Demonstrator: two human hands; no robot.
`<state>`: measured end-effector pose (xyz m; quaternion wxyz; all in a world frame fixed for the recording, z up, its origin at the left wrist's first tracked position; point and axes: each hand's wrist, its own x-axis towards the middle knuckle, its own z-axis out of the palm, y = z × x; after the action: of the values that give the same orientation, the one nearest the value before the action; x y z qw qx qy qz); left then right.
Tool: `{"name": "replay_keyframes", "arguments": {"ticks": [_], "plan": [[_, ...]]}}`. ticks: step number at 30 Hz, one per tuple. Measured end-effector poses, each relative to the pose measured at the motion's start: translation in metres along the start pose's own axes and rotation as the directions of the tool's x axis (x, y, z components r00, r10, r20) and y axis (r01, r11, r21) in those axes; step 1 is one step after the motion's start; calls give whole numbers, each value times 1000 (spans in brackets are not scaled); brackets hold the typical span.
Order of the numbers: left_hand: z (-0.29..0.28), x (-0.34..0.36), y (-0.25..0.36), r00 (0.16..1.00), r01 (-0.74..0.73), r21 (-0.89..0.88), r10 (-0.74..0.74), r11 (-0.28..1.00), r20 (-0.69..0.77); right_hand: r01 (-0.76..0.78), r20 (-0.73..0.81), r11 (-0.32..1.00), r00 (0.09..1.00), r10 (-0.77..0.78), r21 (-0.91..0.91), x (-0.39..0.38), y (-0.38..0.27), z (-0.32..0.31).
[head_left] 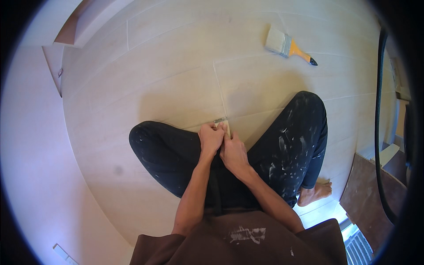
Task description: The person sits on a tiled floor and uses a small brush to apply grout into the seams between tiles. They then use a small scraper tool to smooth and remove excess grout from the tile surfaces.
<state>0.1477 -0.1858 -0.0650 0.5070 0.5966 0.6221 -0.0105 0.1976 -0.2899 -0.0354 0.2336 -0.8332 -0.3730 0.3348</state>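
Home-like room, worksite look: pale tiled floor (172,84), wide paintbrush (287,45) on it, white-smeared trousers (282,152). Pale wall (35,145) left of the paintbrush; brown panel (371,196) toward its lower right.

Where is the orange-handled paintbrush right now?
In the head view, the orange-handled paintbrush lies on the tiled floor at upper right, beyond the person's right knee, bristles toward the left.

Moderately bright, diffuse light; soft shadows on floor (176,62) beyond the knees (148,132). Near-white glare beside bare foot (315,193), lower right. Fisheye bends tile lines (219,84), rim black; fine detail soft on pale handheld tool (227,128).
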Motion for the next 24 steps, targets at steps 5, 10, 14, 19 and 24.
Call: {"name": "replay_keyframes", "arguments": {"ticks": [5, 10, 14, 19, 24], "plan": [[-8, 2, 1, 999, -48, -24, 48, 999, 5, -26, 6, 999, 1000, 26, 38, 1, -6, 5], [-5, 5, -2, 998, -69, -34, 70, 997, 9, 31, -126, 997, 992, -23, 64, 0, -7, 6], [-3, 5, 0, 998, -61, -23, 61, 998, 10, 11, -64, 998, 998, -6, 69, 1, -5, 5], [-6, 2, 4, 998, -69, 6, 69, 998, 9, -2, -62, 993, 998, 9, 117, 1, -5, 6], [-7, 2, 7, 995, -102, 4, 102, 995, -14, 19, -79, 996, 997, -11, 91, 1, -3, 7]]}}
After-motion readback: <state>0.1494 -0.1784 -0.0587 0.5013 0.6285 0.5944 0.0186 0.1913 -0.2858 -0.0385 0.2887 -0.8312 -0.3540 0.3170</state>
